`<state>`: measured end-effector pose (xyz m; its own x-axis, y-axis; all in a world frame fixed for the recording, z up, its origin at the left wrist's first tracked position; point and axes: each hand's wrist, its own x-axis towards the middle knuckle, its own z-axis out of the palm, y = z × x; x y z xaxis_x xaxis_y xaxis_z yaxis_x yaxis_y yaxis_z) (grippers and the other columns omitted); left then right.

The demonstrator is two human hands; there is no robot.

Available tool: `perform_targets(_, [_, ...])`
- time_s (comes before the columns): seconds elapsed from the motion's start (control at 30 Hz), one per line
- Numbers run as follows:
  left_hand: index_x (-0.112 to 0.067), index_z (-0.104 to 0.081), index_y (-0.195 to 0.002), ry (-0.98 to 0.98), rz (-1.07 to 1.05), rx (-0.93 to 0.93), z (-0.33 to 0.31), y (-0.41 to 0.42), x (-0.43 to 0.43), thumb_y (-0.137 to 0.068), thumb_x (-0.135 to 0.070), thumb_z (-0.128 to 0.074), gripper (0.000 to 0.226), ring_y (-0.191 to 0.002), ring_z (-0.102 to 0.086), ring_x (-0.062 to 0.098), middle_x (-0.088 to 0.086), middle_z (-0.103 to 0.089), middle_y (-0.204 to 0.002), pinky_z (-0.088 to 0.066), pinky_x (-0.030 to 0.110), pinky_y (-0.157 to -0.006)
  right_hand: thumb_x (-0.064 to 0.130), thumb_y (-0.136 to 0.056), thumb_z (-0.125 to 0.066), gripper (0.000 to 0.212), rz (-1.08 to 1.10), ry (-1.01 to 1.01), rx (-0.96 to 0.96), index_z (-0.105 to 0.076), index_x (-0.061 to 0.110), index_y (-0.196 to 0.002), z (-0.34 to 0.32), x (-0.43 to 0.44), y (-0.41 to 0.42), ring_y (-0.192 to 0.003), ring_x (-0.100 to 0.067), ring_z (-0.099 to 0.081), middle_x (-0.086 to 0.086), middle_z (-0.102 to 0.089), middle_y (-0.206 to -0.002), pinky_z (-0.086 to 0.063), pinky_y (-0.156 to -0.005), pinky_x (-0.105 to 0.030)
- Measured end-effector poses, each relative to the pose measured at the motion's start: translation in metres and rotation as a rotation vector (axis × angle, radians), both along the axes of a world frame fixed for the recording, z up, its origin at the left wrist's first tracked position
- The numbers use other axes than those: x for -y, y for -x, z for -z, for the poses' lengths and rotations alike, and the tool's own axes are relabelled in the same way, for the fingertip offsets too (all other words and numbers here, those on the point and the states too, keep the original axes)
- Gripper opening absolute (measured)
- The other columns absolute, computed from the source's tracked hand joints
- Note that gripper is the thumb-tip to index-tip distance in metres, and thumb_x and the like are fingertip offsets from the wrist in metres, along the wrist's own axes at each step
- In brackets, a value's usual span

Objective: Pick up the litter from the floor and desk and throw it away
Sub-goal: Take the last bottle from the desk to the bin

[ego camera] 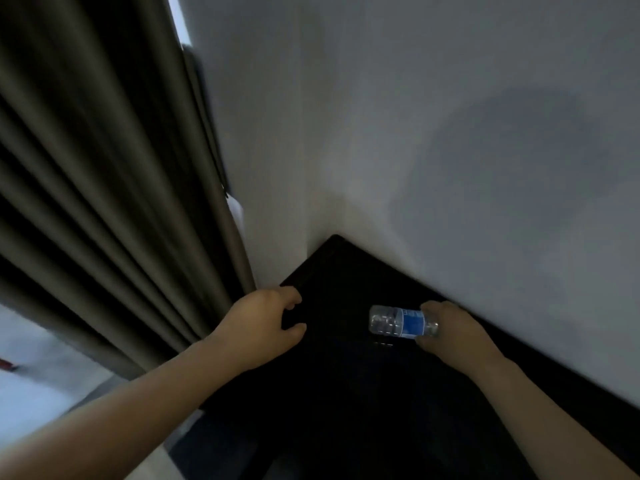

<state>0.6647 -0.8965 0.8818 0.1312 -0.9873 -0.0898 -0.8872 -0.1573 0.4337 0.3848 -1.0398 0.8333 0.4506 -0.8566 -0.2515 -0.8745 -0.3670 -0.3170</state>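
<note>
Head view.

A: Start with the big things. What fills the picture?

B: A pale wall (450,116) takes up most of it, with a dark pleated curtain (104,168) hanging down the left. Below them a black desk (346,393) is pushed into the corner, and a strip of light floor (34,393) shows at lower left.

A: And the hands?

B: Both reach over the desk. The left hand (266,327) is at the desk's left edge beside the curtain, fingers loosely curled and thumb apart, with nothing in it. I cannot tell whether its fingertips touch the wood. The right hand (453,332) is near the wall, its thumb and fingers closed round one end of a bottle (398,321).

A: Where is the bottle exactly?

B: It is lying sideways over the desk top, with its free end pointing toward the left hand. It is clear plastic with a blue label (412,322). I cannot tell whether it rests on the desk or is just lifted off it.

A: How will it handle?

B: It looks empty or nearly so, so I'd judge it light. The thin walls will likely dent under a squeeze, and the smooth plastic could slip. Held by one end it may swing, so a grip round the labelled middle would be steadier for carrying it to a bin. No bin is in sight.
</note>
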Motion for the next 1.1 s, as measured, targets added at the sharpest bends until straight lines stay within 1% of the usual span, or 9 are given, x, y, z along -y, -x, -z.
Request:
perform_targets(0.13, [-0.026,-0.054,-0.128,-0.047,0.028,-0.013,0.029,-0.011,0.038,-0.087,-0.042,-0.064,0.045,-0.098,-0.056,0.002,-0.010,-0.058,-0.118,-0.049,0.017,-0.086,0.027,-0.079,-0.072,0.036,-0.005,-0.022,-0.077,-0.056,0.017,-0.109,0.034,0.030,-0.006,-0.091,-0.015,-0.056,-0.003,-0.055,-0.104,-0.051,-0.080,-0.029])
perform_targets(0.27, [-0.023,-0.054,-0.127,-0.096,0.057,-0.024,0.058,-0.016,0.065,-0.087,-0.040,-0.063,0.044,-0.101,-0.056,0.005,-0.006,-0.058,-0.118,-0.049,0.022,-0.089,0.033,-0.077,-0.071,0.059,0.008,-0.036,-0.173,-0.048,0.022,-0.130,0.068,0.045,-0.011,-0.106,-0.018,-0.055,-0.002,-0.051,-0.120,-0.048,-0.091,-0.034])
perform_targets(0.37, [-0.021,-0.055,-0.126,-0.141,0.067,-0.042,0.077,-0.020,0.079,-0.087,-0.039,-0.063,0.044,-0.102,-0.057,0.008,-0.004,-0.058,-0.119,-0.049,0.027,-0.091,0.036,-0.077,-0.069,0.067,0.017,0.001,-0.228,-0.041,0.023,-0.137,0.089,0.052,-0.012,-0.115,-0.019,-0.049,-0.002,-0.048,-0.127,-0.043,-0.099,-0.035])
perform_targets(0.5, [-0.023,-0.054,-0.126,-0.179,0.097,-0.061,0.097,-0.028,0.088,-0.086,-0.040,-0.063,0.044,-0.101,-0.057,0.006,-0.005,-0.058,-0.118,-0.048,0.022,-0.089,0.043,-0.081,-0.065,0.070,0.025,0.030,-0.316,-0.036,0.024,-0.142,0.105,0.059,-0.020,-0.124,-0.021,-0.044,-0.001,-0.046,-0.134,-0.032,-0.110,-0.042])
perform_targets(0.6, [-0.025,-0.054,-0.124,-0.203,0.116,-0.068,0.105,-0.033,0.092,-0.086,-0.041,-0.063,0.042,-0.099,-0.056,0.004,-0.007,-0.058,-0.116,-0.048,0.022,-0.088,0.048,-0.080,-0.064,0.074,0.035,0.006,-0.344,-0.033,0.025,-0.143,0.110,0.061,-0.026,-0.125,-0.021,-0.044,0.000,-0.046,-0.134,-0.029,-0.112,-0.045])
perform_targets(0.7, [-0.024,-0.055,-0.124,-0.216,0.123,-0.083,0.105,-0.037,0.096,-0.086,-0.039,-0.064,0.042,-0.099,-0.056,0.005,-0.007,-0.058,-0.116,-0.048,0.022,-0.088,0.048,-0.077,-0.068,0.075,0.096,-0.063,-0.262,-0.036,0.025,-0.142,0.105,0.060,-0.030,-0.115,-0.018,-0.050,0.000,-0.049,-0.128,-0.038,-0.106,-0.041])
perform_targets(0.8, [-0.024,-0.054,-0.124,-0.204,0.135,-0.098,0.096,-0.040,0.100,-0.086,-0.038,-0.064,0.041,-0.099,-0.056,0.005,-0.007,-0.057,-0.116,-0.049,0.024,-0.089,0.049,-0.075,-0.072,0.076,0.223,-0.077,-0.110,-0.038,0.025,-0.139,0.085,0.052,-0.034,-0.102,-0.014,-0.053,0.001,-0.049,-0.120,-0.049,-0.092,-0.034])
perform_targets(0.93, [-0.027,-0.054,-0.123,-0.162,0.195,-0.100,0.076,-0.043,0.106,-0.086,-0.039,-0.064,0.041,-0.098,-0.055,0.004,-0.010,-0.057,-0.114,-0.050,0.026,-0.090,0.052,-0.073,-0.073,0.068,0.382,-0.013,0.054,-0.046,0.026,-0.130,0.047,0.028,-0.033,-0.089,-0.007,-0.052,0.007,-0.051,-0.106,-0.046,-0.077,-0.024])
perform_targets(1.1, [-0.025,-0.056,-0.120,-0.072,0.362,-0.128,0.042,-0.042,0.117,-0.084,-0.036,-0.067,0.039,-0.094,-0.055,0.005,-0.007,-0.057,-0.112,-0.050,0.026,-0.088,0.051,-0.074,-0.071,0.050,0.644,0.008,0.350,-0.051,0.029,-0.114,-0.007,-0.018,-0.033,-0.087,-0.005,-0.059,0.008,-0.060,-0.102,-0.051,-0.074,-0.027])
